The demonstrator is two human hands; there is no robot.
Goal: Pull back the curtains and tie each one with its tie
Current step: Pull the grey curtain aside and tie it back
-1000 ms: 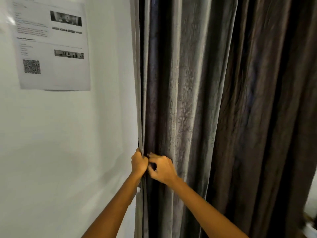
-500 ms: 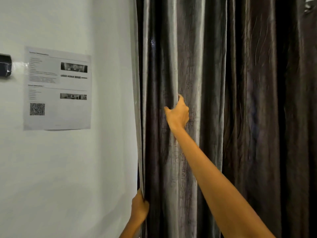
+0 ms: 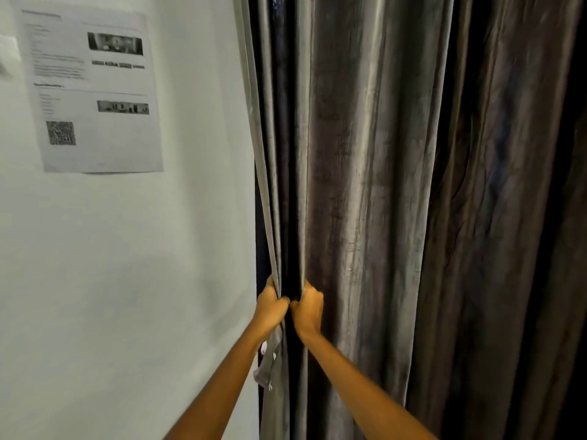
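The curtain (image 3: 365, 185) fills the view from 12 o'clock round to 5, a heavy grey drape in deep vertical folds, with a darker panel (image 3: 508, 217) beside it at 3 o'clock. It is not drawn back yet and no tie goes round it. The wall (image 3: 127, 281) takes the whole 9 o'clock side, and a printed sheet (image 3: 92, 90) hangs on it at 10 o'clock.

I read the step as gathering the curtain's leading edge, the first of the pull-back. To do it well I want both hands to take whole folds, not a single pleat, and to draw sideways in one level sweep so the cloth stacks evenly and the top fittings, which I cannot see, do not jam.

At 6 o'clock my left hand (image 3: 270, 308) grips the pale edge strip of the curtain against the wall side, fingers curled round it. My right hand (image 3: 306, 308) is touching it knuckle to knuckle and clutches the next fold in a closed fist, a dark gap between folds running up above them.

Just below the left hand a small pale scrap (image 3: 266, 366) of cloth hangs at the edge; I cannot tell whether it is the tie or a label. I would check that before moving off, since the tie is needed once the bundle is held.
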